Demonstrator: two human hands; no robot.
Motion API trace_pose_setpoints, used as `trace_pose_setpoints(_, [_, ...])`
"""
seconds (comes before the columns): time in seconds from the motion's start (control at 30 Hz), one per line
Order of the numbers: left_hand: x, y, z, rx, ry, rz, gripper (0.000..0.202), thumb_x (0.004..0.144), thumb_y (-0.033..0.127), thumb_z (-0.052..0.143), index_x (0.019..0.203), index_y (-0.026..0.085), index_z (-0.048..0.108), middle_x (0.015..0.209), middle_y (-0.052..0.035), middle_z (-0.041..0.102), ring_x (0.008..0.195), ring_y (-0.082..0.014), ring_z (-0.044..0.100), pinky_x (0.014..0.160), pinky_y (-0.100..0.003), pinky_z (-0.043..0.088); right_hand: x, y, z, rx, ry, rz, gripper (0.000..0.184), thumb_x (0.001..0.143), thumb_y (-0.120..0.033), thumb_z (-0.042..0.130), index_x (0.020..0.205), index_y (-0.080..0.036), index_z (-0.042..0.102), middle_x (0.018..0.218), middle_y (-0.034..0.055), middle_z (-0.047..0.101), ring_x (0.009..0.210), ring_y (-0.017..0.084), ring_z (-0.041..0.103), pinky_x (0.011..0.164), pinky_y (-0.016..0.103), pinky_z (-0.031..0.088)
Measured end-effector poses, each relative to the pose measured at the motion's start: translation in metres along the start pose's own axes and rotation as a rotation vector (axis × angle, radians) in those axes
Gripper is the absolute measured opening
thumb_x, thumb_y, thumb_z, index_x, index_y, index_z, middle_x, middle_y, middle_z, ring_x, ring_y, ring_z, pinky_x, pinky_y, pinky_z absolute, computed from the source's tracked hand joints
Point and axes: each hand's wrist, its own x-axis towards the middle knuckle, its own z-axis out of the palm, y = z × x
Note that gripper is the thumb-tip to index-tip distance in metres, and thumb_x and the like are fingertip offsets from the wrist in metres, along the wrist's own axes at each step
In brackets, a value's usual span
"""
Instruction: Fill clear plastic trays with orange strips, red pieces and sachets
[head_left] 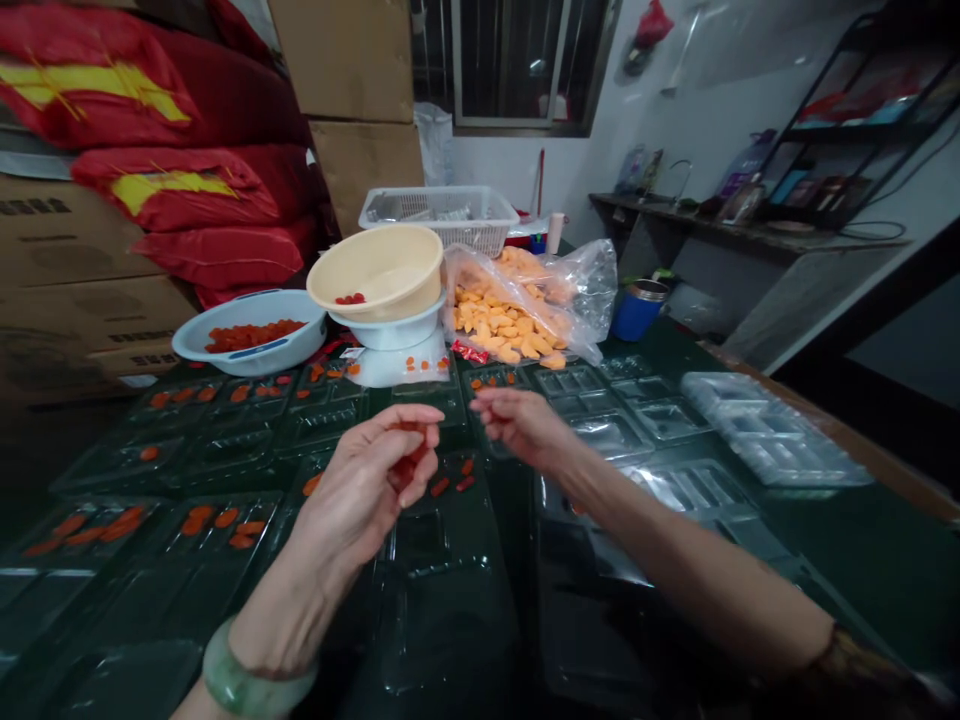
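the left hand [364,490], a pale green bangle [255,675] on its wrist, hangs over the middle of the dark green table [862,560]. its fingers [420,425] curl toward the thumb, pinching a few small red-orange pieces [409,462]. the right hand [521,425] is just to the right and farther off, with its fingers [487,402] loosely bent and nothing visible in them.

below the hands lie clear plastic blister trays [600,430] in rows. on the left, many compartments hold some orange pieces, and the near-left tray [214,530] looks the fullest. the tray just under the left hand has only a few pieces [450,485], and no pieces show in the trays on the right. more clear trays are stacked [765,430] at the far right.

at the far edge, a white-and-blue basin [247,340] holds a mound of red-orange pieces, and a cream basin [375,270] sits tilted on a white bowl [390,332]. a clear plastic bag [510,315] of orange-yellow slices lies beside them, in front of a white plastic basket [439,215].
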Motion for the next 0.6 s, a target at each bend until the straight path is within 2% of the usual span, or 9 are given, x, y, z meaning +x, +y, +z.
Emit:
trace_pose_setpoints(0.1, [-0.001,-0.002,-0.015,-0.067,0.06,-0.025,0.016,0.068,0.017,0.063,0.083,0.011,0.061,0.069,-0.0017,0.056,0.039,-0.0033,0.038,0.032,-0.015,0.022,0.047,-0.012,-0.029,-0.447,0.236,-0.206,0.005,0.073,-0.013,0.05,0.074,-0.015,0.055,0.073,0.003,0.064,0.041,0.006,0.041,0.038,0.019,0.03])
trace_pose_setpoints(0.2, [-0.002,-0.006,-0.026,-0.082,0.102,-0.023,0.015,0.072,0.021,0.065,0.083,0.011,0.061,0.068,-0.0015,0.057,0.035,-0.0004,0.032,0.03,-0.013,0.019,0.09,-0.015,-0.047,-0.616,0.309,-0.252,0.009,0.073,-0.015,0.051,0.067,-0.014,0.057,0.06,-0.0016,0.059,0.038,0.005,0.035,0.038,0.019,0.025])
trace_pose_setpoints(0.27, [-0.002,-0.008,-0.03,-0.115,0.129,-0.006,0.011,0.071,0.018,0.066,0.078,0.01,0.061,0.069,-0.0018,0.058,0.036,-0.0002,0.035,0.03,-0.012,0.022,0.108,-0.013,-0.055,-0.71,0.333,-0.25,0.013,0.071,-0.014,0.054,0.059,-0.014,0.057,0.047,-0.0043,0.051,0.038,0.005,0.035,0.039,0.018,0.026])
trace_pose_setpoints(0.37, [0.002,-0.007,-0.036,-0.233,0.176,-0.061,0.008,0.071,0.009,0.062,0.079,0.008,0.063,0.073,-0.0058,0.06,0.045,-0.0047,0.048,0.035,-0.012,0.035,0.12,-0.014,-0.067,-0.823,0.357,-0.212,0.017,0.072,-0.016,0.053,0.057,-0.014,0.059,0.035,-0.0069,0.039,0.035,0.007,0.034,0.039,0.019,0.027])
trace_pose_setpoints(0.47, [0.006,-0.006,-0.038,-0.314,0.206,-0.146,0.02,0.069,-0.001,0.055,0.085,0.005,0.065,0.074,-0.0097,0.061,0.056,-0.0106,0.057,0.043,-0.016,0.045,0.122,-0.029,-0.086,-0.906,0.396,-0.183,0.017,0.078,-0.018,0.05,0.067,-0.013,0.061,0.036,-0.0078,0.039,0.033,0.006,0.033,0.039,0.02,0.028])
trace_pose_setpoints(0.6, [0.01,-0.009,-0.034,-0.275,0.177,-0.176,0.023,0.069,-0.002,0.056,0.089,0.007,0.066,0.072,-0.0096,0.062,0.044,-0.0065,0.049,0.033,-0.012,0.036,0.119,-0.055,-0.117,-1.038,0.409,-0.136,0.011,0.082,-0.019,0.055,0.077,-0.011,0.06,0.054,-0.0054,0.051,0.042,0.005,0.042,0.043,0.018,0.036])
